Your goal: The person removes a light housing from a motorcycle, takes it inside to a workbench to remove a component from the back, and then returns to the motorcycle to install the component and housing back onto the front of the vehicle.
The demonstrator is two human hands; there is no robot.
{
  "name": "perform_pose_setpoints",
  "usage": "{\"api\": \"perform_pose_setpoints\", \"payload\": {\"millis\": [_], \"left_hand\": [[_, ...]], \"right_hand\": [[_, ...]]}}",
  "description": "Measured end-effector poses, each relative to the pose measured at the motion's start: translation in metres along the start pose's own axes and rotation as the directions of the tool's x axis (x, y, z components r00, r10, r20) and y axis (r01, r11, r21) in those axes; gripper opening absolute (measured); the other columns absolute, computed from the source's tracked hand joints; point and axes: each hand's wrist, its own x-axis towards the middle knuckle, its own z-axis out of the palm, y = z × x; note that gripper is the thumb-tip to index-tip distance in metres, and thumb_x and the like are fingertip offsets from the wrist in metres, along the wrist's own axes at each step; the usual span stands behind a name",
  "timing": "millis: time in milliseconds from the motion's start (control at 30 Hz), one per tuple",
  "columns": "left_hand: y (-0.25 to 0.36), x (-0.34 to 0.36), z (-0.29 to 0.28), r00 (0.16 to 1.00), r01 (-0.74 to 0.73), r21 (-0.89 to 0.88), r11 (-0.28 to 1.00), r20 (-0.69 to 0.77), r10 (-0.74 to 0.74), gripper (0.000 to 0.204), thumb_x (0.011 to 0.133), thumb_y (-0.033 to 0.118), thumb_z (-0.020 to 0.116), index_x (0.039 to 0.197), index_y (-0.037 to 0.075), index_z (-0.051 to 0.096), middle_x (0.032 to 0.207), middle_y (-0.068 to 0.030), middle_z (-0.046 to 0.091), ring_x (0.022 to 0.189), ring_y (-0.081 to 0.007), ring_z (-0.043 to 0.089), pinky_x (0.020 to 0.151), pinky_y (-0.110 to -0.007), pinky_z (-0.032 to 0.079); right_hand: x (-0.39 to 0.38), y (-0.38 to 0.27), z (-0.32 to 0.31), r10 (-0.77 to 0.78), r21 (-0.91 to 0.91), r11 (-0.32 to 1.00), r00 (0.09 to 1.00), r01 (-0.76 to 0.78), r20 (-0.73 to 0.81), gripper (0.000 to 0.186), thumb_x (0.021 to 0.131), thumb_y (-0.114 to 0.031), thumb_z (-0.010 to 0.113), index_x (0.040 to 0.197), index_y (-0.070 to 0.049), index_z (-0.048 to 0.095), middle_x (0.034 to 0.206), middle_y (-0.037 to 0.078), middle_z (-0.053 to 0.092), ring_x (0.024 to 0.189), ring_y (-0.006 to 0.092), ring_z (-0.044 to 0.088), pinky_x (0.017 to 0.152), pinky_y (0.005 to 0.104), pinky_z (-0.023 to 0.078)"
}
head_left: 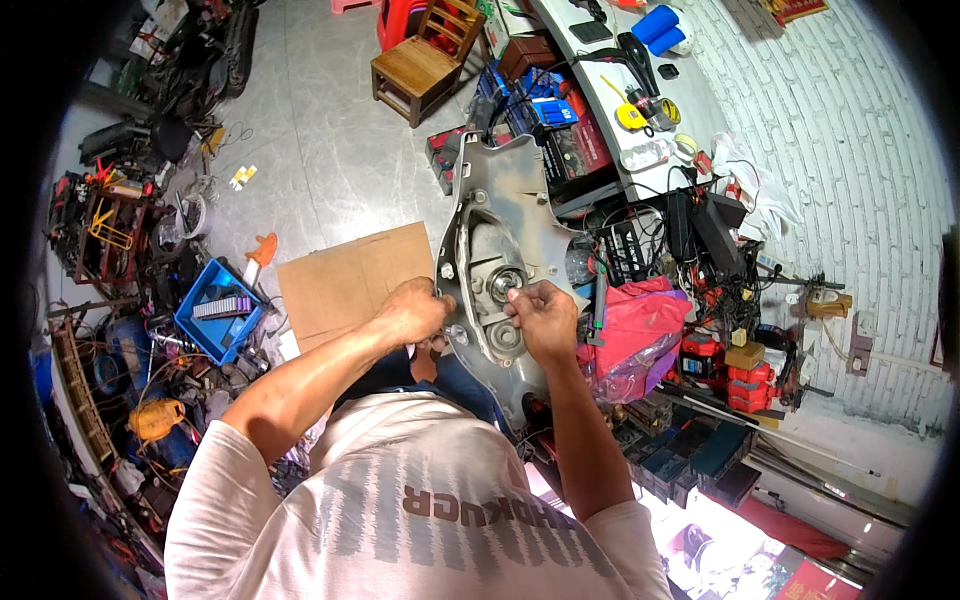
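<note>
Stretching across the upper left, the grey floor (310,130) is seen beyond the work. Along the upper right, a long white counter (598,98) is strewn with small items. Directly before the body, a large grey moulded panel (527,185) is placed lengthwise, its far end pointed away. To its left, a flat brown cardboard sheet (350,275) is laid; to its right, a pink bag (640,325) is heaped. Farther off, a wooden chair (415,65) is stood on the floor, and at the left a blue bin (213,278) is set down beside clutter. Within the panel's middle, a pale elongated housing (487,242) is fitted. By the panel's left edge, the left hand (416,308) is curled, but what is gripped, if anything, cannot be told. Over the housing, the right hand (545,312) is bent, its thumb and forefinger drawn together at a round metallic fitting (498,284); whether it is pinched cannot be told.
</note>
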Motion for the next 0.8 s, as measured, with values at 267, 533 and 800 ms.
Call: {"api": "perform_pose_setpoints", "payload": {"millis": [267,533,800], "left_hand": [[0.006,-0.010,0.000,0.999,0.035,0.044,0.998,-0.011,-0.035,0.042,0.099,0.028,0.061,0.089,-0.011,0.072,0.067,-0.0157,0.073,0.056,-0.0234,0.069,0.057,-0.040,0.056],[-0.004,-0.008,0.002,1.000,0.017,0.053,0.998,0.024,-0.018,0.042,0.099,0.029,0.060,0.088,-0.010,0.072,0.068,-0.0155,0.074,0.056,-0.0226,0.069,0.056,-0.040,0.056],[0.012,-0.020,-0.001,0.995,0.062,0.076,0.995,0.070,-0.067,0.039,0.100,0.030,0.060,0.097,-0.008,0.070,0.070,-0.0141,0.074,0.053,-0.0196,0.065,0.045,-0.038,0.049]], "right_hand": [[0.000,0.012,0.008,0.026,0.043,0.999,1.000,-0.026,0.006,0.020,0.097,-0.012,0.076,0.099,0.008,0.074,0.080,0.011,0.077,0.058,0.0095,0.060,0.056,0.0278,0.050],[-0.010,-0.011,0.002,-0.246,-0.409,0.891,0.967,0.197,-0.070,0.026,0.088,-0.025,0.085,0.088,-0.003,0.073,0.073,0.014,0.072,0.067,0.0304,0.069,0.064,0.0418,0.052],[-0.003,-0.005,0.001,-0.186,-0.355,0.923,0.981,0.151,-0.064,0.034,0.082,-0.030,0.090,0.088,-0.003,0.070,0.073,0.012,0.072,0.067,0.0302,0.069,0.066,0.0420,0.053]]}}
